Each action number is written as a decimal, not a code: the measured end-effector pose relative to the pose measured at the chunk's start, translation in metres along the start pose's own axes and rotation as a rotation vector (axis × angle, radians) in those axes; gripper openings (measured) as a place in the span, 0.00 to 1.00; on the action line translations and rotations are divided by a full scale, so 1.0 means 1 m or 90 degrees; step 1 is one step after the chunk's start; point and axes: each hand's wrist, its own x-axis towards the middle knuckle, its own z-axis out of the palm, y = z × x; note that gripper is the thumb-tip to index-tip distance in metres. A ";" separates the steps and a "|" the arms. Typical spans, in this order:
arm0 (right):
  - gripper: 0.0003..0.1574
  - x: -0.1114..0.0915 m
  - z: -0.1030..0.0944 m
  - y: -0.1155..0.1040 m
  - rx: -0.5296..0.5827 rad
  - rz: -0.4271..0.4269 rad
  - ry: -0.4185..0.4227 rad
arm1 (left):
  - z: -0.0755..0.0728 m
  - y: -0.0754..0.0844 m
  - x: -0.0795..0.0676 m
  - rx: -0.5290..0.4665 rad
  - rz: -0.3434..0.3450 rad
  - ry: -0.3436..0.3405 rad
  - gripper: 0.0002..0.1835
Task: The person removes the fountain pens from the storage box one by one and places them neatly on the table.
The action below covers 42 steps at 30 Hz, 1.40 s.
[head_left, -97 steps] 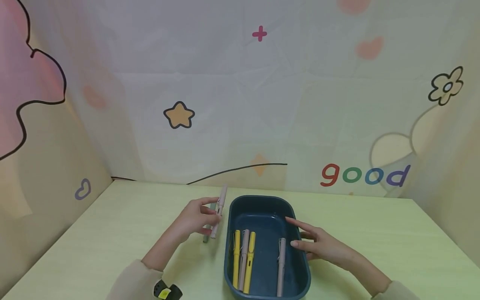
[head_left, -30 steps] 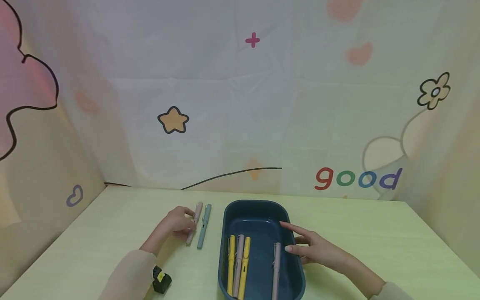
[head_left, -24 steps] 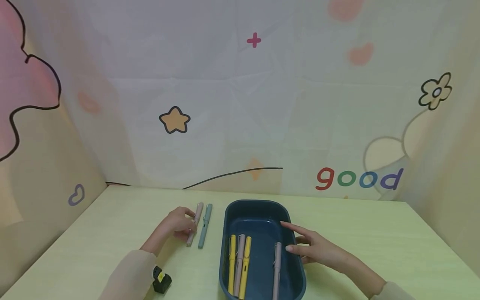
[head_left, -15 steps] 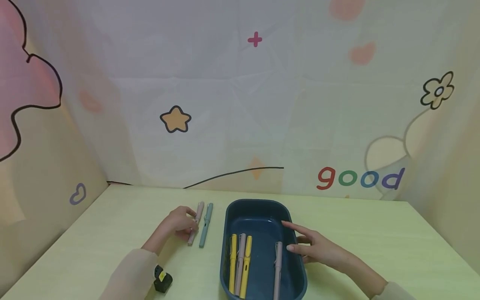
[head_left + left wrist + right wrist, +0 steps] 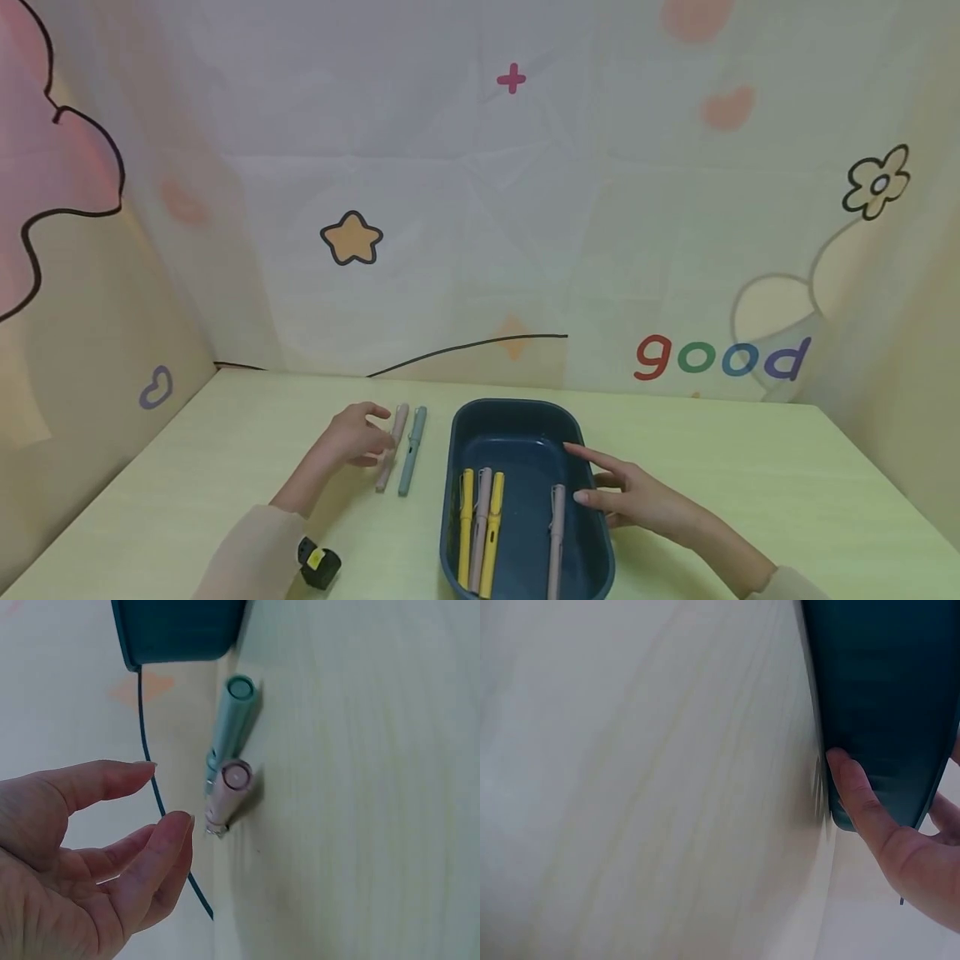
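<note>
My left hand (image 5: pixel 358 435) hovers with parted fingers just left of a pale pink pen (image 5: pixel 385 475). In the left wrist view a gap shows between its fingertips and that pen. Beside the pink pen, a teal pen (image 5: pixel 412 454) lies roughly parallel on the table. My right hand (image 5: pixel 637 500) holds the right wall of a dark blue box (image 5: pixel 517 402), thumb and index finger over the rim. Another finger presses the outer wall in the right wrist view. Inside the box, a mauve pen (image 5: pixel 482 521) lies between two yellow pens (image 5: pixel 466 533), and another mauve pen (image 5: pixel 556 542) lies apart at the right.
The pale table (image 5: pixel 750 483) extends on both sides of the box. A printed cloth (image 5: pixel 420 167) stands behind and at the sides. A black device with a yellow mark (image 5: pixel 319 564) sits at the left sleeve.
Earlier, my left hand held the pink pen raised beside the box, with the teal pen behind it. Both now lie on the table, and my fingers have come off the pink pen. The right hand stays.
</note>
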 end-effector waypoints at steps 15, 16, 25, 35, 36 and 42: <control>0.44 -0.004 0.002 0.002 0.010 0.002 -0.003 | 0.020 0.039 -0.043 -0.094 0.141 0.012 0.23; 0.44 -0.004 0.002 0.003 0.012 0.003 -0.005 | 0.024 0.041 -0.047 -0.103 0.145 0.009 0.23; 0.45 -0.003 0.003 0.005 0.013 -0.006 -0.012 | 0.063 0.055 -0.070 -0.143 0.208 -0.104 0.25; 0.44 0.000 0.000 0.003 0.012 -0.004 -0.008 | 0.097 0.067 -0.075 -0.098 0.235 -0.196 0.25; 0.44 0.000 0.000 0.003 0.011 -0.006 -0.009 | 0.099 0.068 -0.076 -0.092 0.236 -0.201 0.25; 0.45 -0.001 -0.002 0.001 0.010 -0.012 -0.013 | 0.116 0.076 -0.077 -0.046 0.235 -0.226 0.24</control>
